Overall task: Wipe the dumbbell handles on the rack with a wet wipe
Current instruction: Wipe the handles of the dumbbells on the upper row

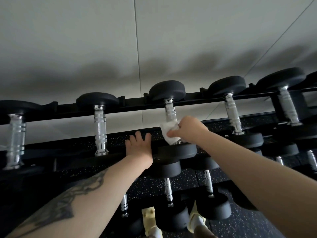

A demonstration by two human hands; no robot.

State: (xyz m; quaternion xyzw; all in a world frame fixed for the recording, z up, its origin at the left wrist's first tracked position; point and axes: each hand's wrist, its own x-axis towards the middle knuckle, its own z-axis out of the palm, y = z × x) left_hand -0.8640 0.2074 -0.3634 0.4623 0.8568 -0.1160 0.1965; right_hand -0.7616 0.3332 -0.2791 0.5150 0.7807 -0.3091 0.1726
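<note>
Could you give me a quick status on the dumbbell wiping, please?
Right hand grips wet wipe on middle top-row handle. Left hand rests on front rail, fingers straight. Nothing in the way.

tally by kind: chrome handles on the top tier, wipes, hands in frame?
Top-tier chrome handles: 5
Wet wipe: 1
Hands: 2, left hand, right hand
Total: 8

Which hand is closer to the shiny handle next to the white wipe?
Right. The right hand holds the wet wipe against that middle handle. The left hand rests on the rack's front rail, lower and to the left.
</note>
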